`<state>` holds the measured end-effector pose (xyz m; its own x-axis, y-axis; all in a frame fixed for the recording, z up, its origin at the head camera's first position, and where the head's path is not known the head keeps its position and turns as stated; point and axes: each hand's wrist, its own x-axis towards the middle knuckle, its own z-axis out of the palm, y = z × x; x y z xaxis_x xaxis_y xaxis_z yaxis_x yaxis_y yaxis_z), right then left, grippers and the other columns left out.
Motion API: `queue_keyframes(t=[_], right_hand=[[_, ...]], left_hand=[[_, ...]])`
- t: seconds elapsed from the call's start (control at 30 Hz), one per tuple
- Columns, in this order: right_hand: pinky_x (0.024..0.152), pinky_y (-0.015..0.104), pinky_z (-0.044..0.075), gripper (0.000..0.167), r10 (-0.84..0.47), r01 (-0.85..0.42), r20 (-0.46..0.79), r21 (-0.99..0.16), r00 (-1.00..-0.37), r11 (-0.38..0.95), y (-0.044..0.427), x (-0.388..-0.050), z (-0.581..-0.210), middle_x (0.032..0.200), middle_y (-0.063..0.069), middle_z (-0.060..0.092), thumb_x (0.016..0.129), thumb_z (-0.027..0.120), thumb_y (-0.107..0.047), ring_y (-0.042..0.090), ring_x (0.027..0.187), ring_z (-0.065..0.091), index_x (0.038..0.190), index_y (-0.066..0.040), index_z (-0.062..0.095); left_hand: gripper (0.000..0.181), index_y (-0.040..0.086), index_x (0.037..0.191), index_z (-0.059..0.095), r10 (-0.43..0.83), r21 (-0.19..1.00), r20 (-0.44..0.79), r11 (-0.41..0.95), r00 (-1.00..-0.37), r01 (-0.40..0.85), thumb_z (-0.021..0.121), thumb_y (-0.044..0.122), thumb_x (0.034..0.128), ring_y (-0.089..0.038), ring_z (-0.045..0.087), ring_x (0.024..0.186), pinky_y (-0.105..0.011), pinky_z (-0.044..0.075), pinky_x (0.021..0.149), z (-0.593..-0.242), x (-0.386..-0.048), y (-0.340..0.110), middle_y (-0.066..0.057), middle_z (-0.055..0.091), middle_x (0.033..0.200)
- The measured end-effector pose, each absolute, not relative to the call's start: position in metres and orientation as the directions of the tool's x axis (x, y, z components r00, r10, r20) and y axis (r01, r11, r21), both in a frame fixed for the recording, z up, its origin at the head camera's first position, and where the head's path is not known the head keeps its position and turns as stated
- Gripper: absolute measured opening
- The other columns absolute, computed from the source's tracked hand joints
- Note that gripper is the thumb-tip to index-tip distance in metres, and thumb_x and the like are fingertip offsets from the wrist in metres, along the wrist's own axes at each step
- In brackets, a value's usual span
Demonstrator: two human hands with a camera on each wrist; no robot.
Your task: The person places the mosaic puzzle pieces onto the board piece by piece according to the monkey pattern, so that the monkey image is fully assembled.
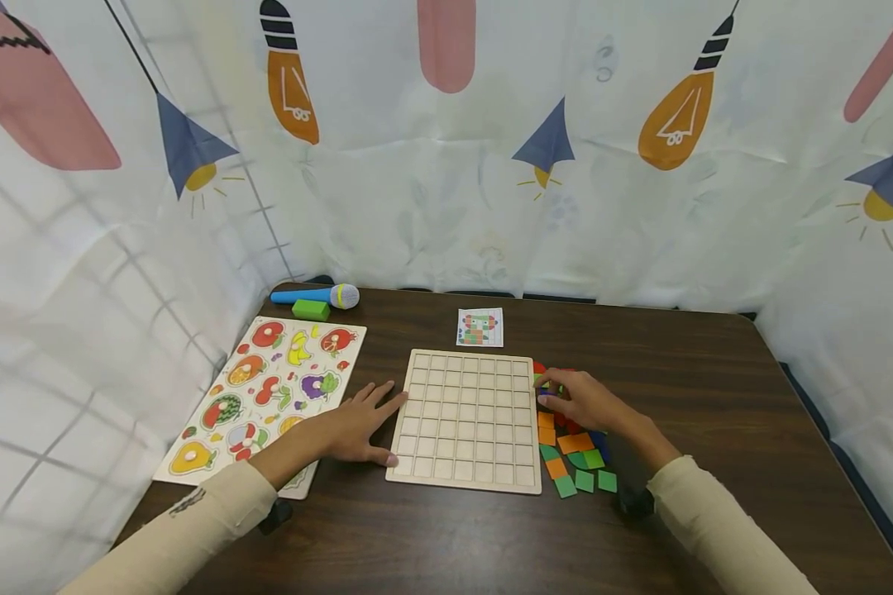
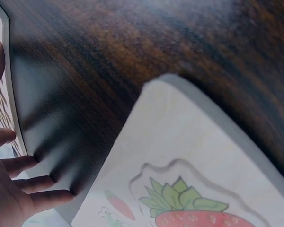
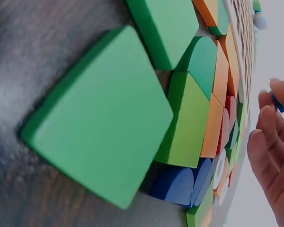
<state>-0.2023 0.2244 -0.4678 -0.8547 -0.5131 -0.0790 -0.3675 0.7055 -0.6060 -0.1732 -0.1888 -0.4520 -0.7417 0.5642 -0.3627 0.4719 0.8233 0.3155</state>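
Gridded board [image 1: 464, 423], held piece [image 3: 277, 102] seemingly blue

long cream sleeves [image 1: 725, 521], dark marking [image 1: 188, 502] on the left, black wrist pieces [image 1: 276, 516]

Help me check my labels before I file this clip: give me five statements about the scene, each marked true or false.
1. The right hand pinches a small blue piece. True.
2. The left hand rests on the toy microphone. False: the left hand is at the left edge of the grid board.
3. The green block lies on the near side of the toy microphone. True.
4. The picture card lies between the person and the grid board. False: the picture card lies beyond the board's far edge.
5. The loose coloured pieces lie to the right of the grid board. True.
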Motion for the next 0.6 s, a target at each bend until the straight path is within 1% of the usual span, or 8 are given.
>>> queue_keyframes(t=[0.13,0.2,0.4,0.6], right_hand=[[0.063,0.025,0.047,0.011,-0.517,-0.365,-0.073,-0.625,-0.853,0.690,0.222,-0.202,-0.469,0.091,-0.004,0.064,0.098,0.067,-0.023,0.012,0.073,0.054,0.108,-0.016,0.066],[0.063,0.025,0.047,0.008,-0.527,-0.381,-0.059,-0.623,-0.848,0.683,0.222,-0.202,-0.469,0.090,-0.005,0.064,0.098,0.067,-0.022,0.011,0.072,0.053,0.105,-0.018,0.068],[0.065,0.024,0.045,0.011,-0.556,-0.419,-0.032,-0.623,-0.831,0.661,0.218,-0.205,-0.473,0.088,-0.008,0.064,0.100,0.064,-0.022,0.008,0.070,0.051,0.108,-0.018,0.069],[0.066,0.024,0.045,0.010,-0.555,-0.396,-0.059,-0.640,-0.829,0.659,0.212,-0.208,-0.476,0.085,-0.008,0.064,0.100,0.064,-0.022,0.009,0.071,0.053,0.108,-0.019,0.070]], left_hand=[[0.102,0.011,0.160,0.023,0.565,0.318,-0.361,0.822,-0.742,0.472,0.072,0.059,0.0853,-0.056,0.019,0.148,-0.071,0.030,0.110,-0.453,-0.173,-0.189,-0.025,0.017,0.165],[0.102,0.011,0.160,0.023,0.565,0.317,-0.362,0.823,-0.742,0.472,0.072,0.060,0.0853,-0.055,0.019,0.148,-0.071,0.030,0.110,-0.453,-0.173,-0.190,-0.025,0.017,0.165],[0.102,0.011,0.160,0.023,0.561,0.315,-0.364,0.825,-0.743,0.469,0.072,0.060,0.0850,-0.055,0.019,0.148,-0.070,0.029,0.111,-0.452,-0.173,-0.190,-0.024,0.017,0.165],[0.102,0.013,0.161,0.023,0.563,0.307,-0.369,0.825,-0.740,0.475,0.071,0.061,0.0848,-0.055,0.018,0.148,-0.070,0.029,0.112,-0.453,-0.173,-0.189,-0.024,0.017,0.165]])
